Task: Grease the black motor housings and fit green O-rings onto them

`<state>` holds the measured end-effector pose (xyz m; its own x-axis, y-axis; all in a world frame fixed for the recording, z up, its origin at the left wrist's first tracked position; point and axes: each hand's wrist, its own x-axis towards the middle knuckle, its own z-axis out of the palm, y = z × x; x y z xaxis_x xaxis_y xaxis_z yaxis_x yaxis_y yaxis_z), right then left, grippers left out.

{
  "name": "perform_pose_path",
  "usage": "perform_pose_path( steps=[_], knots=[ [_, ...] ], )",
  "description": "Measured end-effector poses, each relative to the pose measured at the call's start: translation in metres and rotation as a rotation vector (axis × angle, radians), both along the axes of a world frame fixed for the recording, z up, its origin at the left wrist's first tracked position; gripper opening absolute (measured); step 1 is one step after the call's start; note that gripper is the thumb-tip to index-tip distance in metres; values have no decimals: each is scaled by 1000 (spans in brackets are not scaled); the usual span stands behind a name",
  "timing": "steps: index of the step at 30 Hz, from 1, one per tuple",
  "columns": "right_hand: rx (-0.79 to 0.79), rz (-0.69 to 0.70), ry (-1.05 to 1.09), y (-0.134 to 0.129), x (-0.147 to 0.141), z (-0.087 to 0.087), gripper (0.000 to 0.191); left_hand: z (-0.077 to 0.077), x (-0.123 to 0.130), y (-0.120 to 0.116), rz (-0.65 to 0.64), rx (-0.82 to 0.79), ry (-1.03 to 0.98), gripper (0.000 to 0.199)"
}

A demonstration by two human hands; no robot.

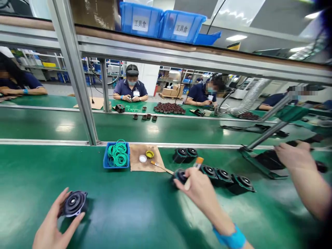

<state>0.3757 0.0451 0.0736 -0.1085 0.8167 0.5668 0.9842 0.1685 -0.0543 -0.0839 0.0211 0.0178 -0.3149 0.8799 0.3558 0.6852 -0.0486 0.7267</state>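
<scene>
My left hand (55, 221) grips a black round part (74, 204) by its sides, thumb and fingers around it; concentric rings and a pale centre dot face up. My right hand (197, 186), with a blue wristband, is closed on a brush (198, 162) whose orange-tipped bristle end sticks up past the knuckles. Its fingertips reach over another black round part (179, 175), partly hidden; whether they grip it I cannot tell. Beyond lies a second brush (157, 164) on a cardboard sheet (136, 166), near a small yellow-filled pot (149, 154) and a white cap (143, 158).
Green rings fill a blue tray (104, 162). Several black parts with green rings (242, 183) stand right of my hand. A co-worker's hand (295, 155) is over a black object at far right. A metal post (75, 76) and shelf beam frame the bench; people sit opposite.
</scene>
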Motion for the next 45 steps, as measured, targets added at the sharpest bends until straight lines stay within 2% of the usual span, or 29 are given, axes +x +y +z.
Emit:
perform_pose_path(
  steps=[2, 4, 6, 7, 9, 10, 11, 13, 16, 18, 20, 23, 28, 33, 38, 40, 43, 45],
  knots=[
    [30, -174, -124, 7, 32, -6, 27, 1, 7, -5, -38, -72, 12, 78],
    [28, -312, -244, 13, 49, -9, 27, 3, 17, -11, -77, -63, 23, 75],
    [48, -368, -318, 18, 48, -6, 24, 4, 30, -16, -141, -32, 50, 69],
    [76, -349, -318, 22, 41, -2, 22, 3, 36, -19, -178, -22, 62, 67],
    [129, -172, -222, 32, 14, 9, 21, 2, 50, -24, -256, -4, 59, 65],
    [137, -24, -132, 40, -5, 16, 21, 1, 56, -26, -283, 6, 37, 66],
    [112, 168, -25, 49, -28, 21, 19, 0, 63, -28, -298, 17, 5, 66],
    [4, 394, 124, 71, -76, 28, 16, -1, 73, -31, -303, 39, -58, 67],
    [-74, 490, 109, 109, -143, 26, 19, -4, 82, -34, -280, 71, -113, 70],
    [-102, 511, 97, 130, -174, 20, 19, -5, 85, -34, -250, 86, -142, 70],
    [-123, 523, 94, 145, -191, 16, 19, -6, 86, -35, -228, 86, -167, 69],
    [-135, 543, 116, 155, -193, 14, 20, -2, 85, -36, -272, 46, -160, 71],
    [-117, 577, 189, 156, -178, 22, 21, 9, 84, -37, -308, 6, -175, 64],
    [-17, 530, 312, 153, -167, 38, 28, 9, 87, -38, -307, 8, -273, 60],
    [51, 490, 498, 129, -163, 57, 28, 9, 88, -39, -350, -25, -309, 60],
    [-107, 573, 627, 109, -166, 59, 29, 10, 88, -38, -359, -31, -309, 60],
    [-591, 763, 801, 75, -175, 55, 31, 11, 88, -37, -375, -14, -297, 58],
    [-808, 804, 787, 57, -182, 49, 30, 12, 87, -36, -390, 7, -270, 56]
  ],
)
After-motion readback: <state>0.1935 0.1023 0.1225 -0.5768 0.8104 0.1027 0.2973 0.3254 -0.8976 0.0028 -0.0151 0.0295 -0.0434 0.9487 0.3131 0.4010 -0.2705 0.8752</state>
